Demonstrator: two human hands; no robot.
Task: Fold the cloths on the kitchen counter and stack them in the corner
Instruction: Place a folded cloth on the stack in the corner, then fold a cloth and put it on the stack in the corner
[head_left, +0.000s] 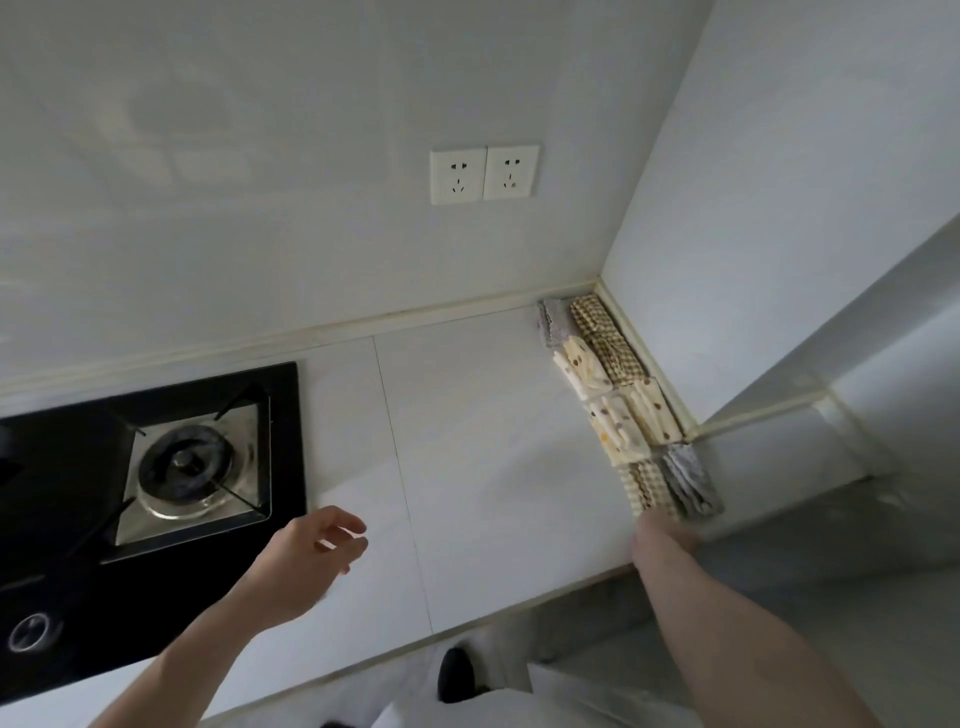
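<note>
A black hob (156, 467) fills the counter's (467, 415) left end, one burner (189, 470) in a steel tray and a knob (28, 631) near the front edge. The left hand (311, 551) hovers just above the counter beside the hob's front right corner, fingers loosely spread and holding nothing. On the back wall above the middle of the counter sit two white sockets (484, 174) side by side.

Folded cloths (618, 395) lie in a double row along the counter's right edge, from the back right corner toward the front: grey and brown-check ones at the back, cream dotted ones in the middle, a check cloth (647, 486) and a grey cloth (691, 480) at the front. The right hand (665, 535) is at the near end of that row, touching the check cloth; it is blurred, so I cannot tell how its fingers are set. Below the front edge a dark shoe (457, 673) shows on the floor.
</note>
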